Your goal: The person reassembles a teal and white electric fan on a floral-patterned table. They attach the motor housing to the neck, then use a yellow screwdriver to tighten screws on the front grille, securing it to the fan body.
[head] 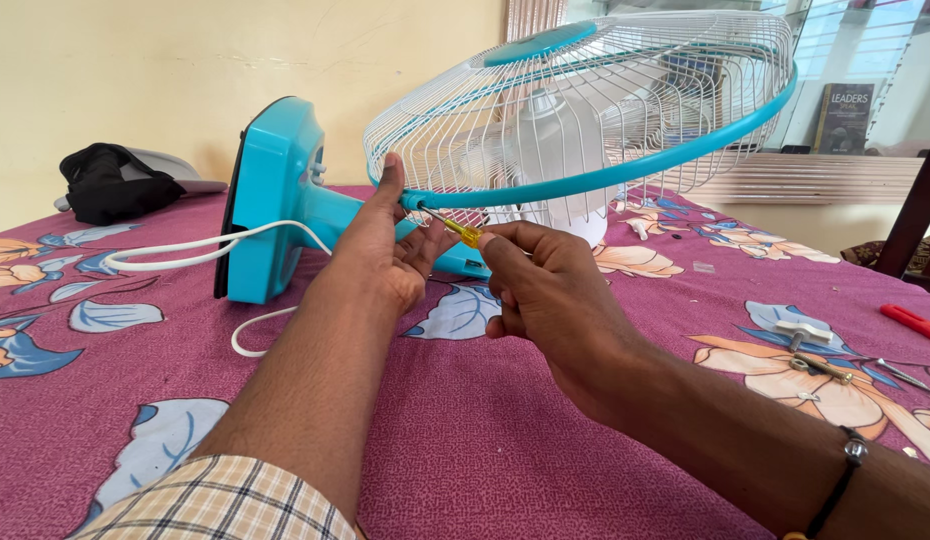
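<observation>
While we lean over the bed with its purple flowered cover, the fan lies on its side straight ahead of our hands, its white wire cage tipped up and ringed by a blue band. Its blue base stands on edge just beyond our left hand, and the white cord runs from it across the cover to the left of that hand. Our left hand is closed on the near edge of the cage, thumb up against the wires and fingers under the blue band. Our right hand sits just beside it, fingers pinched around the yellow handle of a small screwdriver; the tip points up and left and meets the blue band right beside our left thumb. Far off to the left of our left hand, a black cloth lies bunched near the wall. To the right of our right hand, well apart, lie a red tool, a white knob and a few small metal parts.
</observation>
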